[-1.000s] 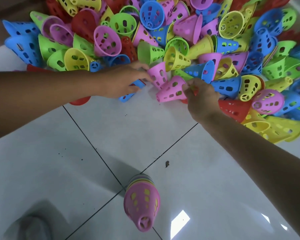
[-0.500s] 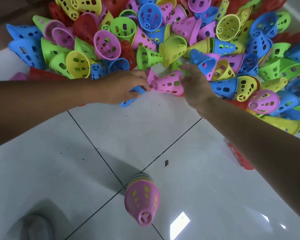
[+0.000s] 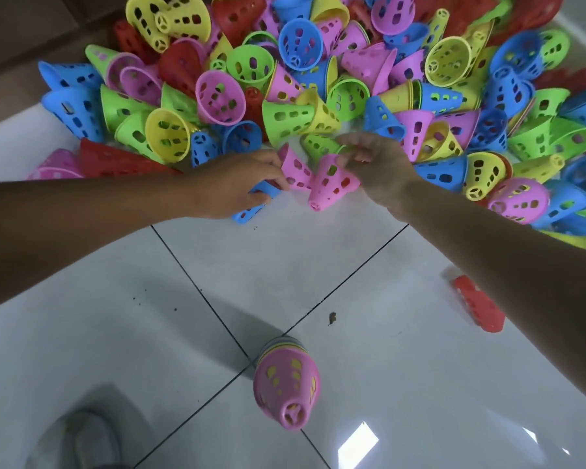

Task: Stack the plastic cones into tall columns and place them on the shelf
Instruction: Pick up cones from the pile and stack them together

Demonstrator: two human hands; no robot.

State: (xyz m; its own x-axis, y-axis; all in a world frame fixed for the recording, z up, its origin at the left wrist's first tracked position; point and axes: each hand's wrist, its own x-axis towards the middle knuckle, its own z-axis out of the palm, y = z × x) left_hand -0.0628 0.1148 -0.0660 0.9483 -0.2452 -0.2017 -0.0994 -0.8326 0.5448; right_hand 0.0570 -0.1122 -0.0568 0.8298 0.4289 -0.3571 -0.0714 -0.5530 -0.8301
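Fingers of the left hand [image 3: 237,184] were curled around two cones at once: a pink cone [image 3: 296,172] pinched at its wide rim by the fingertips, and a blue cone [image 3: 254,204] tucked under the palm, its narrow end poking out toward the floor. Fingers of the right hand [image 3: 378,172] pinched the rim of a second pink cone [image 3: 332,184], which hung tilted with its small end down and toward the camera. Both pink cones touched each other between the hands, just above the white tiled floor [image 3: 285,265].

Behind the hands lay a big heap of cones [image 3: 318,79] in pink, blue, green, yellow and red, tumbled on their sides and pointing every way. A short stack of cones [image 3: 286,387] stood upright on the floor nearer the camera, with a pink cone on top and yellow showing through its holes. A red cone [image 3: 479,308] lay on its side on the tiles under the right forearm, well apart from the heap. A small dark speck [image 3: 332,318] sat on the floor near the tile joint.
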